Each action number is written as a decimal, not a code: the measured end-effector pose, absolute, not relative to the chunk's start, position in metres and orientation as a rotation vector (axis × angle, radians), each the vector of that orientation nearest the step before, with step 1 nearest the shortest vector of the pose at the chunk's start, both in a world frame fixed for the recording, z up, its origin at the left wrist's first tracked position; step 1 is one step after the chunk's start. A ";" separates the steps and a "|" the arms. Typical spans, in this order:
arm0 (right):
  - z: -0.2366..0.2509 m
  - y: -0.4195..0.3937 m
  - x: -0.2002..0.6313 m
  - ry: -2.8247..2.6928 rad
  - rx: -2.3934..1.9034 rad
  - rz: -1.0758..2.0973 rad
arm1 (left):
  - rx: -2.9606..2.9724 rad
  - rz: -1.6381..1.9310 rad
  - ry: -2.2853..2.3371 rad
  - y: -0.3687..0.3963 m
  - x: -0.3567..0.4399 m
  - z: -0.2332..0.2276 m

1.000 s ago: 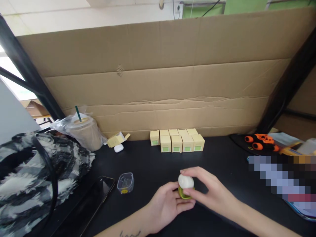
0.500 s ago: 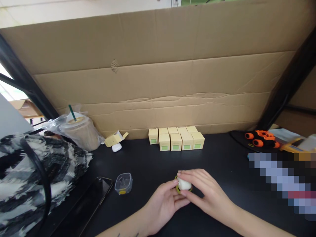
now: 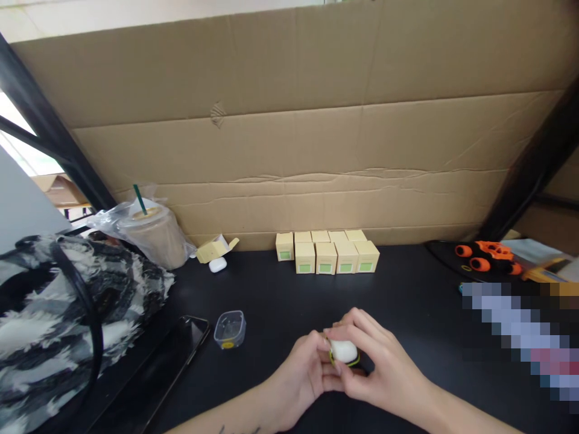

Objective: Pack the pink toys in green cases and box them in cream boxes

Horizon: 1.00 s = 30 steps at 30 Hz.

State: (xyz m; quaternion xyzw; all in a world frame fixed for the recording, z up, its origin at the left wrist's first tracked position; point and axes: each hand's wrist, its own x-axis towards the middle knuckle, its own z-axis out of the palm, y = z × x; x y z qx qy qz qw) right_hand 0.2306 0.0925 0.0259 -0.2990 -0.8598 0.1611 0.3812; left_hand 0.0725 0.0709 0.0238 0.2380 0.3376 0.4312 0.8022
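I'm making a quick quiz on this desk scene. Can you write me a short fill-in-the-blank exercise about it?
1. Both hands, left hand and right hand, hold a small ____ case with a green rim.
2. The yellow boxes stand against the ____ wall.
3. The iced drink has a ____ straw.
4. The clear plastic case lies beside a black ____.

Missing words: white; cardboard; green; phone

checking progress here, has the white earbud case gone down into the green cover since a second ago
Yes. The white earbud case sits lower in the green cover than before, between both hands, with the row of yellow boxes unmoved behind.
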 end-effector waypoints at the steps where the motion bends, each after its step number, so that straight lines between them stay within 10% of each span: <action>1: 0.026 0.092 0.229 -2.205 -0.787 0.434 | 0.494 0.926 0.728 0.071 0.072 0.022; 30: 0.026 0.092 0.229 -2.042 -0.734 0.615 | 0.687 0.930 0.768 0.066 0.077 0.031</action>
